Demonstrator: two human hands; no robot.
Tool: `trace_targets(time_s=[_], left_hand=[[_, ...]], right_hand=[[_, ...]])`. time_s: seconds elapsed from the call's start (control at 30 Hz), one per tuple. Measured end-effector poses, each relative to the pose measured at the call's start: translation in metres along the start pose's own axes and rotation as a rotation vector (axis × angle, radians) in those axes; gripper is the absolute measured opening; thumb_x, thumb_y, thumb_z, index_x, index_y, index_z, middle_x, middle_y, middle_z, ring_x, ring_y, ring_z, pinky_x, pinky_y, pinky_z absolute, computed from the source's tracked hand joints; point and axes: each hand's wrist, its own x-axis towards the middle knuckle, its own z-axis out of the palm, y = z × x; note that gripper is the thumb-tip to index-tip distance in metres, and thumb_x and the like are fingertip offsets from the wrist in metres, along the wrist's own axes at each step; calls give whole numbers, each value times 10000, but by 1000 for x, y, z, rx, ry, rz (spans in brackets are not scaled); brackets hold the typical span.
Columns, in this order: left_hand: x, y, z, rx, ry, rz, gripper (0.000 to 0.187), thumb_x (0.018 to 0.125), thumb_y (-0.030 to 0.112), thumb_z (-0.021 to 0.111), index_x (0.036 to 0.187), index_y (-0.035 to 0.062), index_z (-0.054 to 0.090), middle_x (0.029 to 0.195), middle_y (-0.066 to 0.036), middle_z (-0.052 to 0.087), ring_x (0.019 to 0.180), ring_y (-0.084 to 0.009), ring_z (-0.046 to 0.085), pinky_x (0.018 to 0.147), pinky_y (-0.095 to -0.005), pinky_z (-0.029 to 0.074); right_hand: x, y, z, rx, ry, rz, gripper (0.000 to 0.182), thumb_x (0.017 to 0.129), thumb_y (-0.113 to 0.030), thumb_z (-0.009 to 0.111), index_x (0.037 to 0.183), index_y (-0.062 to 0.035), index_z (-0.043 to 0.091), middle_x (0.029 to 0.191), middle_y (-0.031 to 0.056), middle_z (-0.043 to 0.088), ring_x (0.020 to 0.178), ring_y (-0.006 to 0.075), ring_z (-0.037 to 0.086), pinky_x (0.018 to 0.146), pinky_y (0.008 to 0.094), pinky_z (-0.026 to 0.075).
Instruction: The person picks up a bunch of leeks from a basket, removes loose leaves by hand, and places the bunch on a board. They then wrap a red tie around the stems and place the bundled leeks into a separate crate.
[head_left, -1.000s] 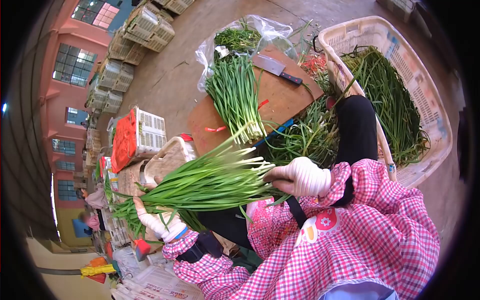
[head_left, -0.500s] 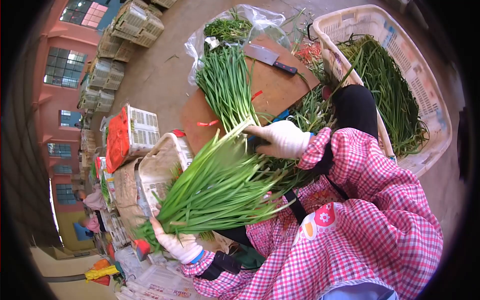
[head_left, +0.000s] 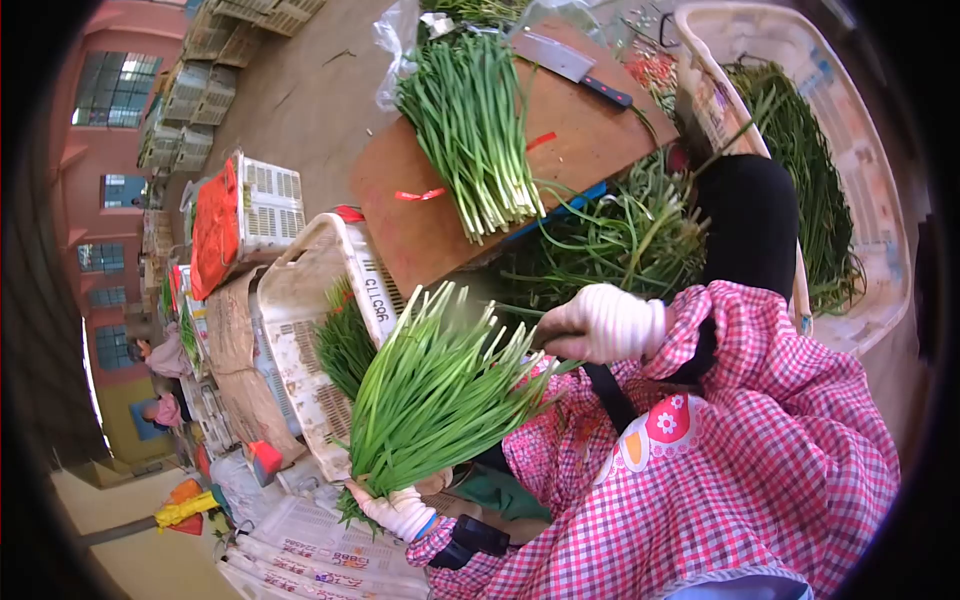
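Observation:
My left hand point(head_left: 395, 511), in a white glove with bare fingertips, is closed round the leafy end of a loose bunch of green chives point(head_left: 430, 400). The bunch fans out, its pale stalk ends pointing up toward the board. My right hand point(head_left: 608, 325), also gloved, is beside the right edge of the bunch with curled fingers. What those fingers hold, if anything, is too blurred to make out. A second chive bundle point(head_left: 470, 130) lies on a brown cutting board point(head_left: 400, 180), near two red ties. A cleaver point(head_left: 570, 62) with a dark handle rests behind it.
A large white crate point(head_left: 885, 200) of long green leaves stands at right. Loose trimmings point(head_left: 640, 235) lie beside the board. Another white crate point(head_left: 300, 340) with greens is at left, near a red-draped crate point(head_left: 215, 230). Stacked crates line the far wall, and people are at far left.
The view has shifted. My right hand has drawn back from the board to the right side of the bunch. The held stalk ends have moved away from the bundle on the board and spread apart.

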Motion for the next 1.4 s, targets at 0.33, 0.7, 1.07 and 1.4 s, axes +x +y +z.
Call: trace_targets(time_s=[0.33,0.7,1.07,1.4], left_hand=[[-3,4,-1,97,-61,-47,230,857,278,642,944,66,654,1096,-85,645,1047,-252,586,923,-498,467],[30,7,-30,69,-35,-59,377,862,287,629,1121,15,593,1171,-160,600,1074,-313,566,929,-508,460],[48,4,-71,49,106,-67,424,849,270,620,1199,37,563,1259,-131,556,1145,-296,526,980,-491,418],[42,0,-70,138,129,53,370,864,262,587,1149,26,592,1214,-132,588,1098,-294,564,955,-483,448]], right_hand=[[74,-3,62,-97,-487,140,368,803,-287,618,1108,-80,614,901,162,666,838,315,640,761,394,493],[12,1,-18,571,-821,453,185,869,-152,635,947,14,607,781,51,637,760,132,626,690,285,517],[-28,-26,-65,-468,-249,269,343,777,-271,635,1055,-71,628,770,157,652,712,314,645,670,413,518],[8,6,71,964,11,899,235,846,-175,630,1036,-38,658,762,70,666,544,146,621,497,277,513]])
